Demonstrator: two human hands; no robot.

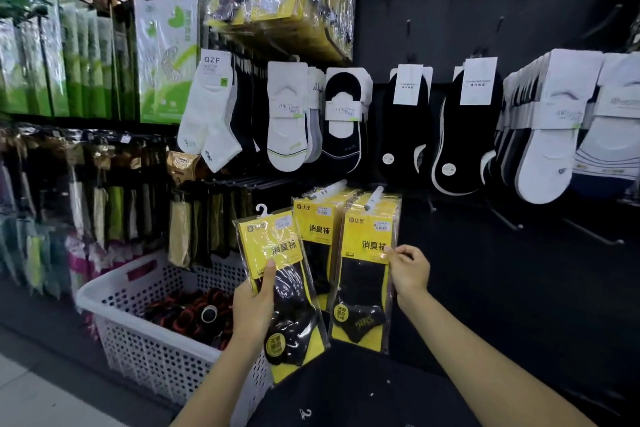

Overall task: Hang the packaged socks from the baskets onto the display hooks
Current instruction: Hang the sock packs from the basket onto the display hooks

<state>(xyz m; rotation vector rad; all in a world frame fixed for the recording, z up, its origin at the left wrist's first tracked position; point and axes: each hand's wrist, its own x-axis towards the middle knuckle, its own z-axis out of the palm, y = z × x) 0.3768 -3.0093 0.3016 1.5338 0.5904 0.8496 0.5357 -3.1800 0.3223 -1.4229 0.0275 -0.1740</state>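
Head view: left hand grips a yellow sock pack; right hand pinches a hanging sock pack by the white basket.

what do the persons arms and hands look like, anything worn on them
Both arms are bare as far up as the view reaches, with no sleeve on either forearm. The left hand and the right hand have no gloves, and no ring, watch, bracelet or other marking shows on the hands or wrists. The nails are too blurred to describe.
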